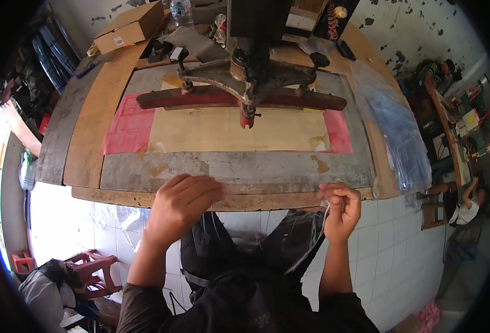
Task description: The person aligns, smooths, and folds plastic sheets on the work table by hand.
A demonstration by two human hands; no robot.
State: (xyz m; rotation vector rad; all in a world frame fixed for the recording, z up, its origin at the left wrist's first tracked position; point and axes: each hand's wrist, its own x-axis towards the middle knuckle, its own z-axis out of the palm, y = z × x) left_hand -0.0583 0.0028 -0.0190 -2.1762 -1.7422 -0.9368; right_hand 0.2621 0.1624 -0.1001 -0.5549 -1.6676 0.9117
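A clear plastic sheet [307,236] hangs between my hands, over my lap and just off the front edge of the bench. My right hand [342,211] is closed in a pinch on the sheet's right side, where white glints run down from the fingers. My left hand [181,205] is bent over at the bench edge, fingers together and slightly blurred. It appears to grip the sheet's left side, though the fingertips are partly hidden. Beyond both hands, a press with a long red bar [200,99] stands above a cream-coloured pad [228,133] with pink ends.
Stacked clear bluish plastic sheets [395,133] lie along the bench's right side. A cardboard box [128,28] and a water bottle [181,12] stand at the back. Red stools [98,269] are at lower left, beside another person. More people sit at far right.
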